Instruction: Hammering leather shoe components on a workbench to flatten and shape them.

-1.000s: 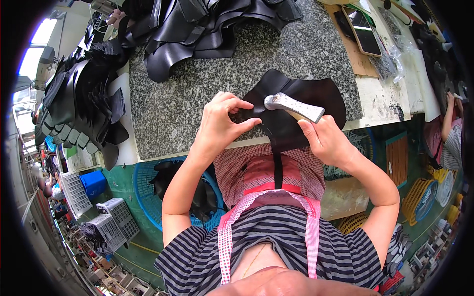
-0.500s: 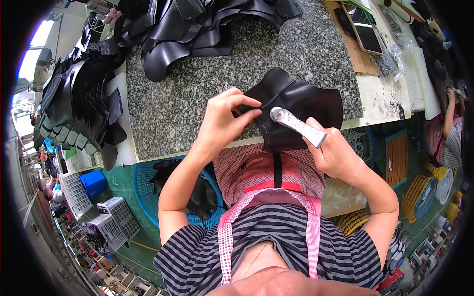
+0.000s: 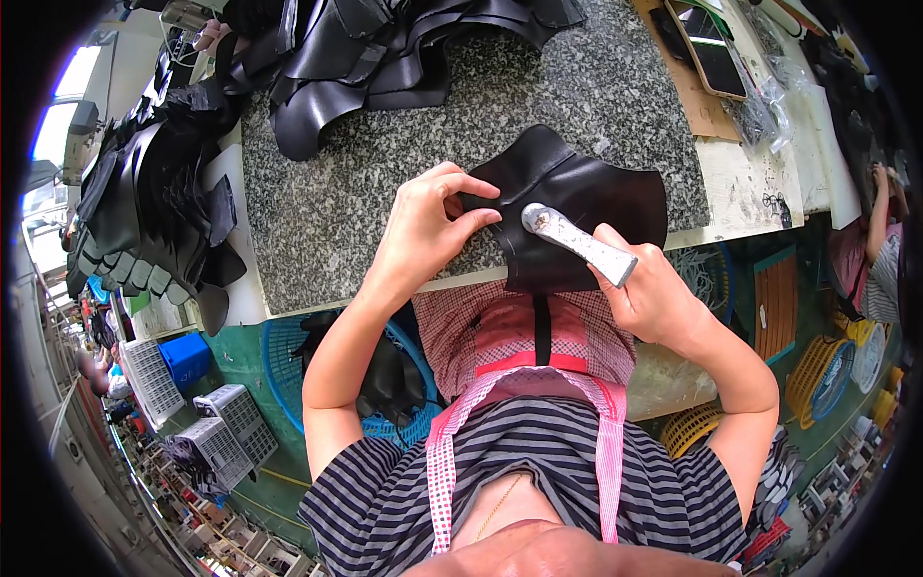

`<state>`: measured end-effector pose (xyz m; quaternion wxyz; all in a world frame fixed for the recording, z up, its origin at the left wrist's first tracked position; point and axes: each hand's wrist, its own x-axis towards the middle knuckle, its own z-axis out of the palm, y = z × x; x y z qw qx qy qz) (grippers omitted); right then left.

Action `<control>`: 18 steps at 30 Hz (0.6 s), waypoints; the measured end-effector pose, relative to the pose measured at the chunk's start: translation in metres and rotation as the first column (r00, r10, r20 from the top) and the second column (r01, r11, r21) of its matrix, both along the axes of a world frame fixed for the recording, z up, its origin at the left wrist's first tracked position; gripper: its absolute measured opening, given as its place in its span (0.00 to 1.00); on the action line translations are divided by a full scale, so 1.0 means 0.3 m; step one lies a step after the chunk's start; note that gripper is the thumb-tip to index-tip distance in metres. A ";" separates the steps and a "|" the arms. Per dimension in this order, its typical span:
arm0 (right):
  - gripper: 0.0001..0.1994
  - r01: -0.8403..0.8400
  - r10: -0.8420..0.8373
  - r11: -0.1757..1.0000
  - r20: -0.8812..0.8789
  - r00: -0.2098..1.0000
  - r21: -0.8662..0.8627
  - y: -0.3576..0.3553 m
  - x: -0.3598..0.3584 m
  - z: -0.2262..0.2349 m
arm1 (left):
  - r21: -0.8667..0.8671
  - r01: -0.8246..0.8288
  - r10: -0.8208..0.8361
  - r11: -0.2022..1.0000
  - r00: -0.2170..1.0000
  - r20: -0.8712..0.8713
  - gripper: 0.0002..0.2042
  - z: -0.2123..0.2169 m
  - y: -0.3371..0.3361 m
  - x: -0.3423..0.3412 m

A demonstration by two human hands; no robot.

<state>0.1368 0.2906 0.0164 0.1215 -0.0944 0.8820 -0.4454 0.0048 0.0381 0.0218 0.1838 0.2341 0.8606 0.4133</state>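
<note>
A black leather piece (image 3: 606, 197) with a seam across it lies on the speckled stone slab (image 3: 385, 183), its near edge hanging over the front. My left hand (image 3: 433, 216) is closed at the piece's left edge, thumb and fingertips pinching that edge. In my right hand (image 3: 649, 293) is a worn, whitish metal hammer (image 3: 582, 243). Its rounded head rests on or just above the leather, close to the seam and right of my left fingertips; contact cannot be made out. My right fingers wrap around the hammer's near end and are partly hidden.
Black leather pieces (image 3: 385, 58) are heaped at the slab's far side, and more (image 3: 144, 192) hang at the left. A phone (image 3: 710, 48) lies far right. Below the table stand a blue basket (image 3: 279, 356) and grey crates (image 3: 231, 428). Another person's arm (image 3: 880, 212) shows at the right.
My left hand has shifted slightly left along with the leather's left edge. The hammer has moved very little, and both hands keep their hold.
</note>
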 end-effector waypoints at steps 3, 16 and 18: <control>0.08 -0.001 0.001 1.000 0.000 1.000 -0.005 0.001 0.001 0.000 | 0.008 0.051 -0.051 0.999 0.998 -0.027 0.14 -0.001 -0.008 -0.016; 0.09 0.021 -0.023 0.998 0.027 0.999 0.058 -0.010 -0.089 0.161 | 0.000 0.165 -0.164 0.986 0.984 -0.064 0.18 -0.017 -0.024 -0.064; 0.10 0.147 -0.140 0.989 -0.187 0.972 0.025 -0.030 -0.107 0.187 | 0.005 0.183 -0.182 0.983 0.977 -0.111 0.18 -0.021 -0.025 -0.067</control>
